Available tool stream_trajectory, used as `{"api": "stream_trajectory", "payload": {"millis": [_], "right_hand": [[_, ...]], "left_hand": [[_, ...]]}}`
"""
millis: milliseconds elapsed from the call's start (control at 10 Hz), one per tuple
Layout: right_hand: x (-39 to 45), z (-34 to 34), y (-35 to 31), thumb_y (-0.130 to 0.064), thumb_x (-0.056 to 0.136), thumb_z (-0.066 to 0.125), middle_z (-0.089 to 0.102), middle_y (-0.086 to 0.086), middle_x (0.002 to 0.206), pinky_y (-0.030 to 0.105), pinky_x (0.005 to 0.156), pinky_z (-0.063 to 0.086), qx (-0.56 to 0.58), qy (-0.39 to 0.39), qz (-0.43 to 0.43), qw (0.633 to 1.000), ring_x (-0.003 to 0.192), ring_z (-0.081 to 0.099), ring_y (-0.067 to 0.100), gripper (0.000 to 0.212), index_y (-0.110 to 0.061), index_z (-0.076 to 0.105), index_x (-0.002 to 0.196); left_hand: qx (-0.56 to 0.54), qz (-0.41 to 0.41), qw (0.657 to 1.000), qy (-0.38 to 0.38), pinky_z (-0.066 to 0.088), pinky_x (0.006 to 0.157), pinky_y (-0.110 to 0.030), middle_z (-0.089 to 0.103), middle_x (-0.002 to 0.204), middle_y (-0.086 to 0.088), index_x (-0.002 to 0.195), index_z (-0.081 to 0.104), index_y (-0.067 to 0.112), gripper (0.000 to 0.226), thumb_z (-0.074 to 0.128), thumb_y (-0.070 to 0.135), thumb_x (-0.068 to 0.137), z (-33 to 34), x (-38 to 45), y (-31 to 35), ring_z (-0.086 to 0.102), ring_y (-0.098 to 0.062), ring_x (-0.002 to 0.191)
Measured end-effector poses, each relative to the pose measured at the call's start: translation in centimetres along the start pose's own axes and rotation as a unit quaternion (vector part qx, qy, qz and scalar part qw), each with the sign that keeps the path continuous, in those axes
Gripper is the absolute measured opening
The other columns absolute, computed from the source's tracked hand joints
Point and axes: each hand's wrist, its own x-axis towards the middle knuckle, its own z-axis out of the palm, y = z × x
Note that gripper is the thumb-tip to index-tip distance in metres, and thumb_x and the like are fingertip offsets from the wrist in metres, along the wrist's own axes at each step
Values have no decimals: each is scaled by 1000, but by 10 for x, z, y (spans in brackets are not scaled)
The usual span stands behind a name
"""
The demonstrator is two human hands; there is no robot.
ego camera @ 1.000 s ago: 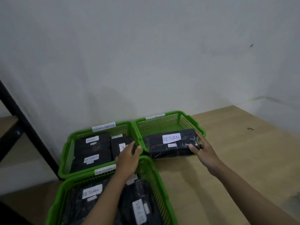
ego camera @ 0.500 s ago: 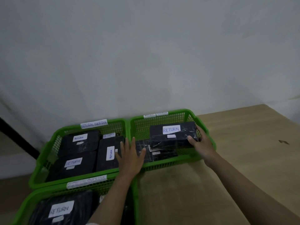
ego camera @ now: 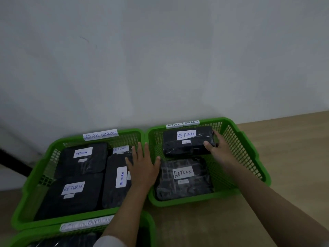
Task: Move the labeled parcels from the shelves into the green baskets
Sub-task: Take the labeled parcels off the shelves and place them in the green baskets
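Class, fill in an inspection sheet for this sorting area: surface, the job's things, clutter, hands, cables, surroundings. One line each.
Surface: wooden floor, bare beside the baskets.
Job's things: right basket holds two black parcels labelled RETURN, the rear parcel lying behind the front parcel; left basket holds four; a third basket shows at the bottom edge.
Clutter: nothing seen.
Hands: right hand grips the rear parcel's right end; left hand lies flat, fingers straight, over the rims where the two baskets meet.
Cables: nothing seen.
Surroundings: plain white wall; dark bar at left.
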Motion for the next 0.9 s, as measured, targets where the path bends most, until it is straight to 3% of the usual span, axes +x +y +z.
{"api": "stream_trajectory", "payload": {"millis": [200, 400, 500, 700, 900], "right_hand": [[21, 16, 6, -8, 92, 52, 46, 13, 140, 28, 92, 35, -68, -49, 10, 996, 125, 46, 28, 62, -21, 23, 146], [29, 33, 27, -18, 97, 43, 39, 9, 145, 27, 100, 33, -167, -79, -1, 983, 130, 41, 26, 60, -19, 11, 149], [31, 37, 32, -22, 99, 40, 29, 10, 152, 35, 109, 30, -209, -86, -7, 974, 136, 34, 28, 61, -21, 5, 149], [35, 38, 39, -24, 98, 39, 35, 13, 148, 35, 105, 35, -323, -72, -39, 943, 131, 39, 30, 60, -14, 7, 149], [33, 49, 43, -24, 101, 26, -10, 8, 158, 32, 115, 17, -462, -93, -94, 877, 145, 10, 27, 55, -9, 2, 148]], "left_hand": [[-18, -5, 999, 39, -2, 116, -44, -6, 158, -2, 148, 0, 14, 64, 25, 45, 98, 8, 0, -1, -9, -18, 145], [-25, -6, 998, 49, -2, 116, -43, -4, 158, -2, 149, 1, 14, 67, 28, 47, 96, 9, 2, -2, -9, -18, 145], [-26, -6, 998, 48, -2, 116, -43, -5, 158, -1, 149, 1, 14, 67, 27, 47, 96, 9, 2, -2, -9, -18, 145], [-27, -6, 999, 47, -1, 117, -42, -5, 158, -1, 149, 0, 15, 67, 28, 47, 96, 8, 1, -1, -10, -18, 145], [-29, -4, 998, 48, -1, 117, -42, -5, 158, -1, 149, 0, 15, 67, 28, 47, 96, 8, 1, -1, -10, -18, 145]]}}
